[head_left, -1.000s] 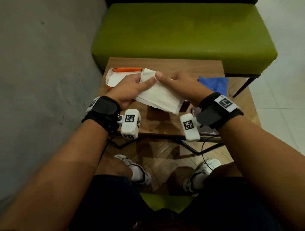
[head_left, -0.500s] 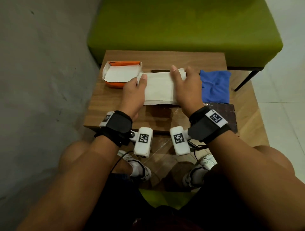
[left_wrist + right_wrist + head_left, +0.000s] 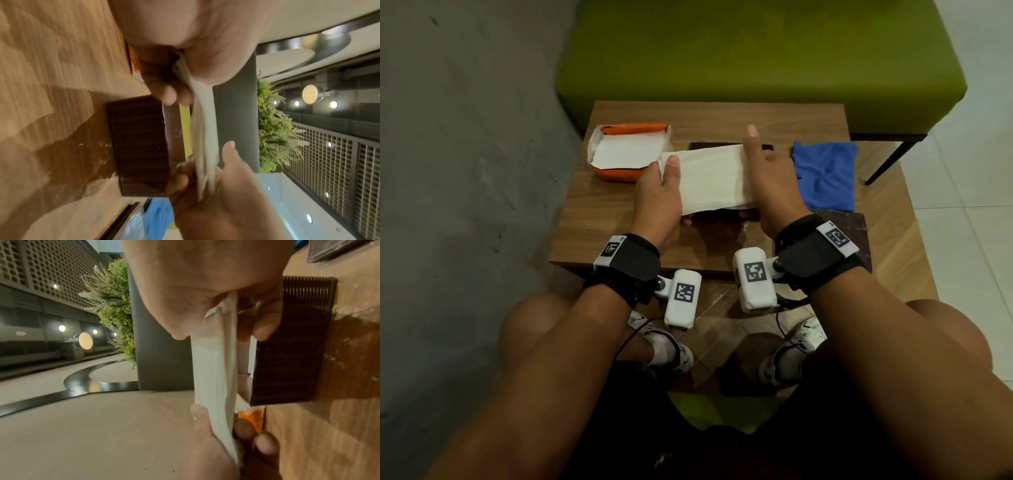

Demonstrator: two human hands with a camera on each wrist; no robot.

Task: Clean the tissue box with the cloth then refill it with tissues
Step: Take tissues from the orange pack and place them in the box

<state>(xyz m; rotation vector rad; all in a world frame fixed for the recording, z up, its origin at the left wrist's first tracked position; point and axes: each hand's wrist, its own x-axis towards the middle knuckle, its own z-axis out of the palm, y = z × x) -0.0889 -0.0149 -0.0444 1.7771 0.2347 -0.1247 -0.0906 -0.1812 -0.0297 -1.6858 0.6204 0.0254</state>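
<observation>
On the left of the wooden table sits one orange tissue pack, torn open on top, with white sheets showing inside. Just to its right the left hand grips one end of a single stack of tissues, thumb on top and fingers curled underneath. The stack is white, flat and oblong, many thin layers showing at its edge in the wrist views, and it sags a little between the two hands. It is held just above one dark brown ribbed tissue box, which stands open on the table directly beneath it. The right hand pinches the other end the same way, thumb over, fingers under, with the forefinger stretched out straight. Right of that hand lies one crumpled blue cloth, flat on the table and apart from the box.
</observation>
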